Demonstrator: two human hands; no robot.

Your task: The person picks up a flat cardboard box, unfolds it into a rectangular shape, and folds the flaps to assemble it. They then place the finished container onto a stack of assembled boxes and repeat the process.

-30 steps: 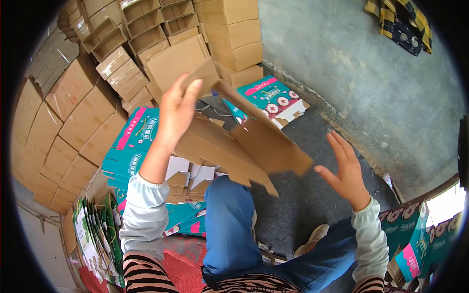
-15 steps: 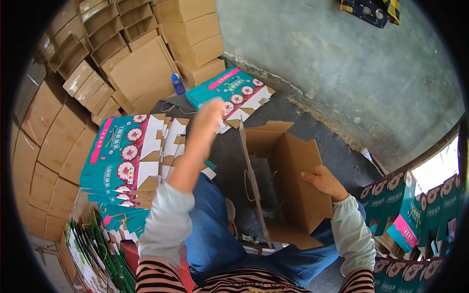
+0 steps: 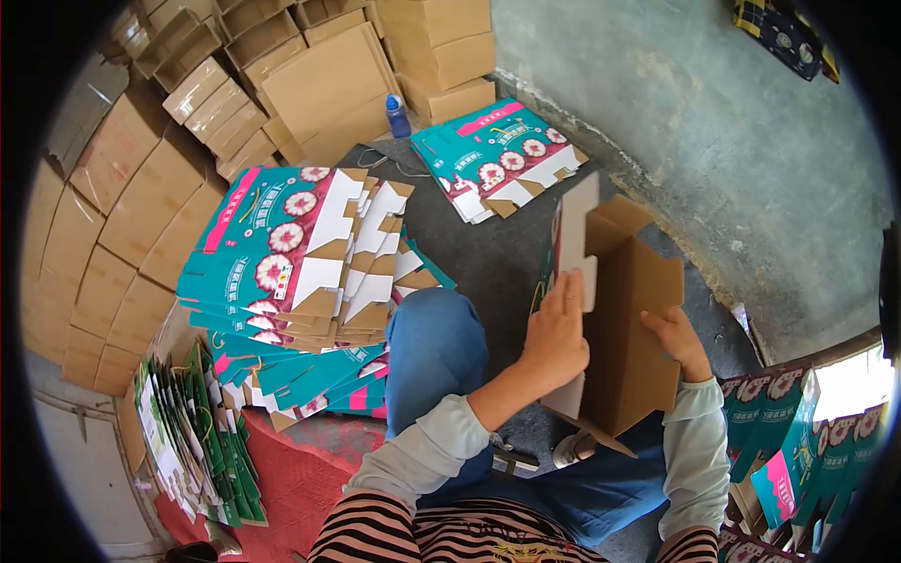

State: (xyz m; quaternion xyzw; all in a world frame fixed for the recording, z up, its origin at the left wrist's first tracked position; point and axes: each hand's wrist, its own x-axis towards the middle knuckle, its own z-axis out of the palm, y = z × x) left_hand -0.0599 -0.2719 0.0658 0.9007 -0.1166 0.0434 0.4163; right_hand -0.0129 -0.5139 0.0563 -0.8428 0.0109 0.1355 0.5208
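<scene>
An unfolded carton [image 3: 633, 310] stands upright at my knees, brown inside, its top open. Part of its teal printed outside shows on the left, next to a white flap [image 3: 578, 211]. My left hand [image 3: 556, 338] lies against this left panel, fingers stretched straight along the white flap; its thumb is hidden. On the opposite side, my right hand [image 3: 679, 343] grips the brown panel, thumb inside and the other fingers out of sight behind it.
Flat teal cartons lie in a tall stack [image 3: 253, 235] at left and a smaller pile [image 3: 497, 150] near the wall. Brown boxes [image 3: 122, 225] line the left and back. A blue bottle [image 3: 398, 116] stands behind. Green folded cartons [image 3: 202, 432] lean lower left; teal ones [image 3: 779, 469] stand right.
My left hand has come from above the flat cartons, rightward and down, onto the carton's left panel. My right hand keeps its grip. The view has shifted to the left.
</scene>
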